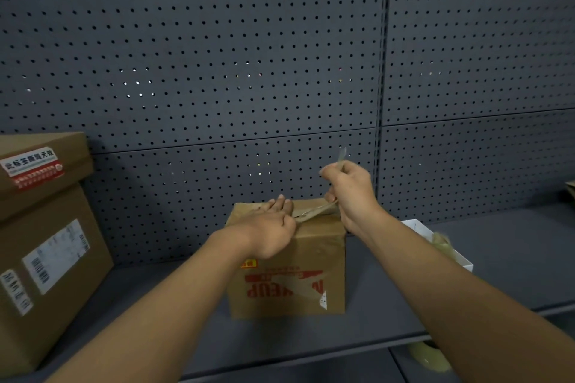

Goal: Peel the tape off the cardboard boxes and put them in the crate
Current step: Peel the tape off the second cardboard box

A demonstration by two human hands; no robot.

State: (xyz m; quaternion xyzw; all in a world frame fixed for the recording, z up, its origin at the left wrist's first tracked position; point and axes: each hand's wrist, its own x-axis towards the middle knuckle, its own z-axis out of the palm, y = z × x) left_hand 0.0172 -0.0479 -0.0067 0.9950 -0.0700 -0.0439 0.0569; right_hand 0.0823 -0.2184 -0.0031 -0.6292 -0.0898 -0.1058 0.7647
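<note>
Small cardboard box, likely light, stiff-walled: left hand presses flat on top, right hand pinches thin, clingy, tear-prone tape strip; grip near peel line.

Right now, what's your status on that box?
Left hand flat, pressing small brown cardboard box top. Right hand pinching clear tape strip, pulling up. Nothing blocking.

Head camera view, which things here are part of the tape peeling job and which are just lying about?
Part of the job:
small cardboard box
tape strip
left hand pressing the box top
right hand pinching the tape
white bin holding crumpled tape

Lying about:
big labelled boxes
pegboard wall
tape wad below the shelf
</note>
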